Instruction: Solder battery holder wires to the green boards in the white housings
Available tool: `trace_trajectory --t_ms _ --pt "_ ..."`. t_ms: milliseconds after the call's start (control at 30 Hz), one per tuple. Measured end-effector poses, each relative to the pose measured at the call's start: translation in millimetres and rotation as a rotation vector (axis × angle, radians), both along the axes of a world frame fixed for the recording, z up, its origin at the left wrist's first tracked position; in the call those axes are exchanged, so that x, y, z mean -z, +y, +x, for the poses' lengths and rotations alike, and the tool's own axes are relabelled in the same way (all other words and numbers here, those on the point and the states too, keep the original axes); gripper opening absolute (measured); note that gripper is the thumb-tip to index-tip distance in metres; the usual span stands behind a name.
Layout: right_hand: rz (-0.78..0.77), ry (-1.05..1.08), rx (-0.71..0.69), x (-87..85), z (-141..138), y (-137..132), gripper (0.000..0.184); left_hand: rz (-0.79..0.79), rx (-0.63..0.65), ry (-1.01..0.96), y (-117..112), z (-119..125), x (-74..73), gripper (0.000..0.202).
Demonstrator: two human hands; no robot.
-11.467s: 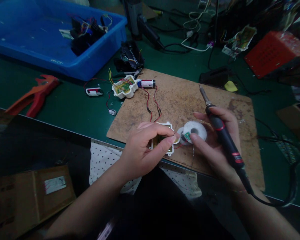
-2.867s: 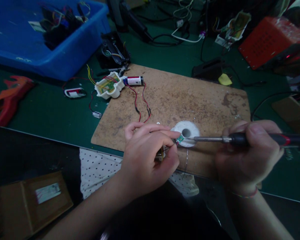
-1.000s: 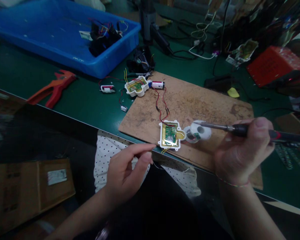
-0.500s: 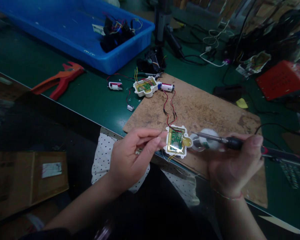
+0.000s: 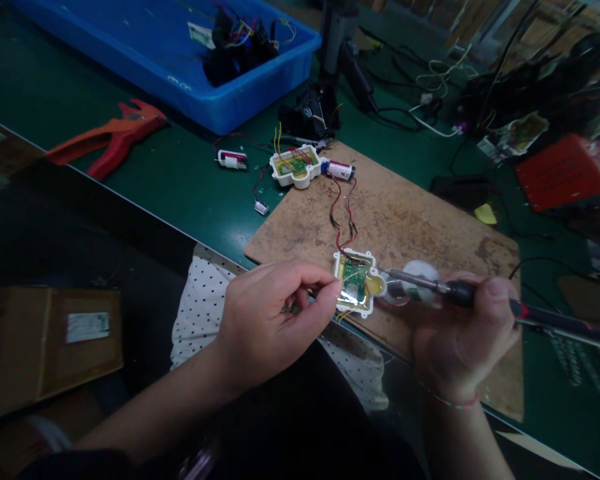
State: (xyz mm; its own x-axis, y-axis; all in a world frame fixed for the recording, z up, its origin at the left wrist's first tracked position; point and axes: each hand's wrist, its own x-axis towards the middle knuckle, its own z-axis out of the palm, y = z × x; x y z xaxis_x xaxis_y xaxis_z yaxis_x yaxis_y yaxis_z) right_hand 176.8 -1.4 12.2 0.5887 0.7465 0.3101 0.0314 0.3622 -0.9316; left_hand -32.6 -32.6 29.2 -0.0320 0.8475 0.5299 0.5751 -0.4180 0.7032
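**Iron tip at the housing**

At lower centre I see the left hand (image 5: 275, 320), fingers pinched tight beside the white housing (image 5: 354, 283); I can't tell what they nip. At lower right the right hand (image 5: 460, 333) grips the soldering iron (image 5: 545, 319), its tip at the housing's edge. A blue bin (image 5: 190, 80) sits at upper left.

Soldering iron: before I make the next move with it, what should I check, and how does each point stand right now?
1. Right hand grips the soldering iron by its handle: ok.
2. Iron's tip reaches the white housing's right edge; contact with a joint: cannot tell.
3. Left hand is pinched shut at the housing's left edge; what it pinches: cannot tell.
4. Housing lies flat on the brown board: ok.
5. Red and black wires lie apart from the tip: ok.
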Motion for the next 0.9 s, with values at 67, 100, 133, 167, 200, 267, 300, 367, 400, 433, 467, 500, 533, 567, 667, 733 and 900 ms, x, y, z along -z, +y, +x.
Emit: trace_trajectory --t_ms 67,100,133,167,200,267,300,367,400,433,467,500,533,567,667,733,900 --pt "-0.006 -0.013 -0.020 -0.4 0.0 -0.1 0.028 0.002 0.004 0.000 0.0 1.0 -2.0 0.009" --pt "-0.009 -0.016 -0.036 -0.4 -0.1 -0.1 0.028 0.004 0.006 0.000 0.0 1.4 -2.5 0.008" --pt "-0.011 -0.020 -0.050 -0.5 -0.2 -0.2 0.028 0.005 0.012 0.000 0.0 1.8 -2.7 0.008" --pt "-0.007 -0.024 -0.053 -0.5 -0.4 -0.2 0.028 0.007 0.014 0.000 0.0 2.2 -2.6 0.008" --pt "0.000 -0.030 -0.048 -0.4 -0.6 -0.2 0.029 0.010 0.015 0.001 -0.1 2.5 -2.3 0.009" --pt "0.009 -0.046 -0.045 -0.4 -1.2 -0.2 0.029 0.012 0.011 0.002 -0.2 2.9 -1.4 0.009" --pt "0.011 -0.051 -0.048 -0.5 -1.5 -0.2 0.029 0.012 0.008 0.002 -0.3 3.0 -1.0 0.009" --pt "0.007 -0.062 -0.055 -0.5 -1.7 -0.3 0.029 0.010 0.009 -0.001 -0.7 3.0 -0.4 0.008" --pt "0.007 -0.069 -0.054 -0.4 -1.7 -0.3 0.029 0.009 0.012 -0.002 -0.9 3.0 -0.3 0.008" --pt "0.011 -0.074 -0.049 -0.1 -1.5 -0.3 0.030 0.008 0.015 -0.001 -1.2 3.1 -0.4 0.008" --pt "0.020 -0.080 -0.048 0.3 -1.3 -0.3 0.030 0.010 0.016 -0.001 -1.4 3.2 -0.6 0.008" --pt "0.028 -0.087 -0.055 0.8 -1.1 -0.2 0.031 0.012 0.016 -0.002 -1.7 3.3 -0.8 0.008" --pt "0.034 -0.090 -0.062 1.3 -1.0 -0.1 0.031 0.014 0.015 -0.003 -2.0 3.5 -1.1 0.008" --pt "0.038 -0.090 -0.070 1.7 -1.0 -0.1 0.031 0.013 0.013 -0.006 -2.2 3.6 -1.3 0.008" --pt "0.033 -0.085 -0.079 1.3 -1.5 -0.6 0.030 0.012 0.015 -0.011 -2.4 3.9 -1.9 0.009" --pt "0.028 -0.075 -0.085 0.2 -2.2 -1.3 0.029 0.009 0.018 -0.009 -2.3 3.9 -2.2 0.009" --pt "0.017 -0.064 -0.093 -1.1 -3.2 -2.3 0.030 0.008 0.014 -0.013 -1.7 3.7 -2.6 0.008"
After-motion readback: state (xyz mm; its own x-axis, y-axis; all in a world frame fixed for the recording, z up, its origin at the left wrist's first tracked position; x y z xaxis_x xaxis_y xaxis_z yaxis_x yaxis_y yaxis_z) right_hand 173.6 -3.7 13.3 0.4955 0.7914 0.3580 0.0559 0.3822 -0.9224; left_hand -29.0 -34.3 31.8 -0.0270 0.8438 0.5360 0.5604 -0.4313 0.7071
